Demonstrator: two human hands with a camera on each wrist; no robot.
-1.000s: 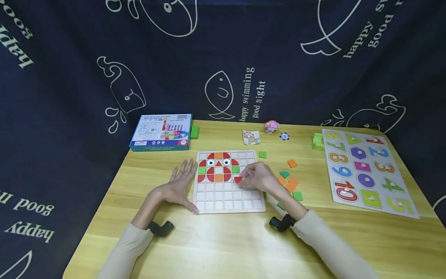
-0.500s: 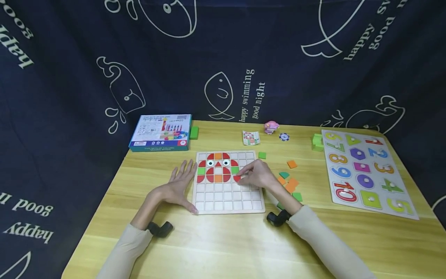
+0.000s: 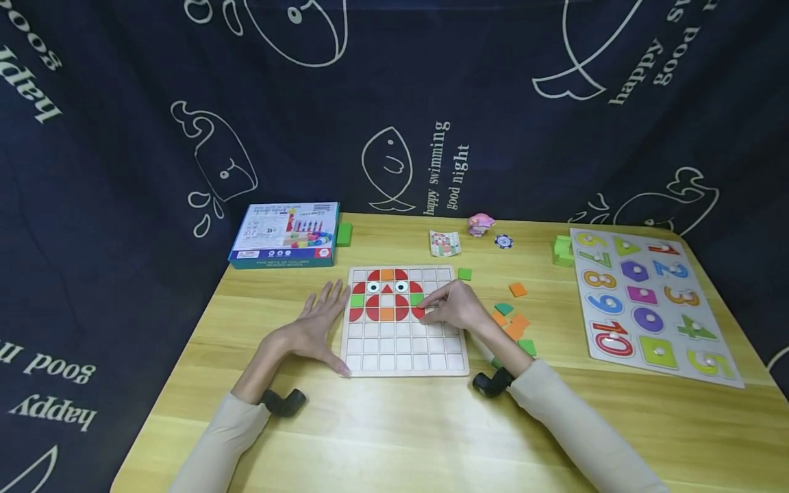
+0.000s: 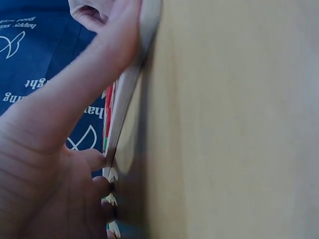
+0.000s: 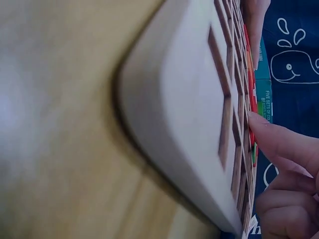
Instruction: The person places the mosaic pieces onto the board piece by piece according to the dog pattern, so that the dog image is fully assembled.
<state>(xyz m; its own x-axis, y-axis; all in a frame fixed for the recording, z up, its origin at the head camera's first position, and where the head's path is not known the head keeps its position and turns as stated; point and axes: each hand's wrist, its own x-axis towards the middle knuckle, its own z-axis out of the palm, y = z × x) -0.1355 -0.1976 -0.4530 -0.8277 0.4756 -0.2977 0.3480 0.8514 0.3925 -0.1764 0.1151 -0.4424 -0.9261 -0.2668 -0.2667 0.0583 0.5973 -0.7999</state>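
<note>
A pale wooden grid board (image 3: 403,348) lies on the table, its upper cells filled with red, orange, green and eye tiles in a face-like pattern. My left hand (image 3: 311,333) spreads its fingers along the board's left side, thumb at the near left corner; in the left wrist view the thumb (image 4: 75,94) meets the board's edge (image 4: 130,94). My right hand (image 3: 453,306) pinches a red quarter-circle tile (image 3: 418,313) between thumb and index finger, at the cell below the right green tile (image 3: 416,300). Its other fingers (image 5: 289,214) are curled in the right wrist view.
Loose orange (image 3: 516,325) and green tiles (image 3: 527,347) lie right of the board. Behind it are a pattern card (image 3: 445,243), a pink figurine (image 3: 480,224) and a poker chip (image 3: 503,241). A box (image 3: 285,234) stands back left, a number puzzle (image 3: 653,308) at right.
My right hand has shifted slightly up and left, and the tilted red tile now lies level in its cell. My left hand stays in place.
</note>
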